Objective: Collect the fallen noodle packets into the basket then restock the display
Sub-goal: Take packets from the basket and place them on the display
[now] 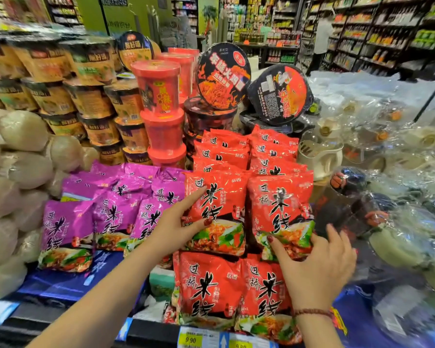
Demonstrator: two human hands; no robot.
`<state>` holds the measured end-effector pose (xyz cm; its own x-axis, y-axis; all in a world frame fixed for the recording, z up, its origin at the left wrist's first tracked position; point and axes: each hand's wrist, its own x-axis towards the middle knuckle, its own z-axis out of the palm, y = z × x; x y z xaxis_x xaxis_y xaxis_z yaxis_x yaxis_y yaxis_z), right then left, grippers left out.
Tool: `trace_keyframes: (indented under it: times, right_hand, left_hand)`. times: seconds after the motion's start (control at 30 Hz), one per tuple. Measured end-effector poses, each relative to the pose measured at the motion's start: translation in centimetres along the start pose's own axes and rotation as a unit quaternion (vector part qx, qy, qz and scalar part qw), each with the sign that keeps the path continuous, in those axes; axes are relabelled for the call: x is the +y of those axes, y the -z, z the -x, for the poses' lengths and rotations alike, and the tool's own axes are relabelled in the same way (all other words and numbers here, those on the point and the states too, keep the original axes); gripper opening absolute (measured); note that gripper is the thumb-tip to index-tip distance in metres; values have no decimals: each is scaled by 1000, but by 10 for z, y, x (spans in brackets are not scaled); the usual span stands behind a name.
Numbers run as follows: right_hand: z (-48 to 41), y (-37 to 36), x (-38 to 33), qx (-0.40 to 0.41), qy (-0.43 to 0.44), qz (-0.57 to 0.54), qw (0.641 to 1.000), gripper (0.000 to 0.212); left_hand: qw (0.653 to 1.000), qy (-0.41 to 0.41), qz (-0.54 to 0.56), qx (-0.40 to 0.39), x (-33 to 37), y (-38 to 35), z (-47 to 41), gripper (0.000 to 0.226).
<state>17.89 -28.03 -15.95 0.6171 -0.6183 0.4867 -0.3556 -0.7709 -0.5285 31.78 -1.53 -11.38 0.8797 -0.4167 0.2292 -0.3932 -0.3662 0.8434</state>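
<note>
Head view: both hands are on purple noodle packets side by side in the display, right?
No, those packets are red. The head view shows the left hand on the left red packet and the right hand holding the right red packet beside it; the purple packets lie further left, untouched.

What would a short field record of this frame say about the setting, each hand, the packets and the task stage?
setting: shop, stacked noodle goods
left hand: visible fingers straight, touching the left red packet
right hand: thumb on lower edge of the right red packet; grip unclear
neighbours: purple packets to the left, red cups behind
stage: probably restocking
</note>
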Motion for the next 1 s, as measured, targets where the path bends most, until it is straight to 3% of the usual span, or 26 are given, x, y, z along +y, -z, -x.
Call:
trace_keyframes:
  times: [0.07, 0.13, 0.23, 0.3, 0.4, 0.53, 0.83, 1.0]
  right_hand:
    - [-14, -5, -36, -22, 27, 1, 999, 96]
    - [-19, -11, -36, -44, 56, -27, 997, 97]
    - [-19, -14, -35, -50, 186, -36, 981, 86]
    - [-24, -19, -45, -52, 202, -19, 978, 82]
    - [-25, -18, -52, -69, 204, 23, 976, 80]
    - [-20, -23, -51, -68, 203, 60, 975, 75]
    - [-5, -38, -42, -110, 209, 21, 972, 92]
    - [-14, -23, -42, -55, 230, 11, 972, 84]
  left_hand:
    - [998, 17, -55, -18, 4, 0, -3, 77]
    - [993, 13, -112, 31, 10, -6, -3, 81]
    - [960, -98, -239, 111, 9, -20, 0, 81]
    - [925, -174, -330, 76, 2, -32, 2, 81]
    - [896, -196, -397, 43, -5, -40, -2, 89]
    - [882, -208, -419, 54, -18, -42, -7, 88]
    - [872, -205, -440, 60, -21, -48, -5, 81]
    - [895, -189, -399, 57, -7, -43, 3, 77]
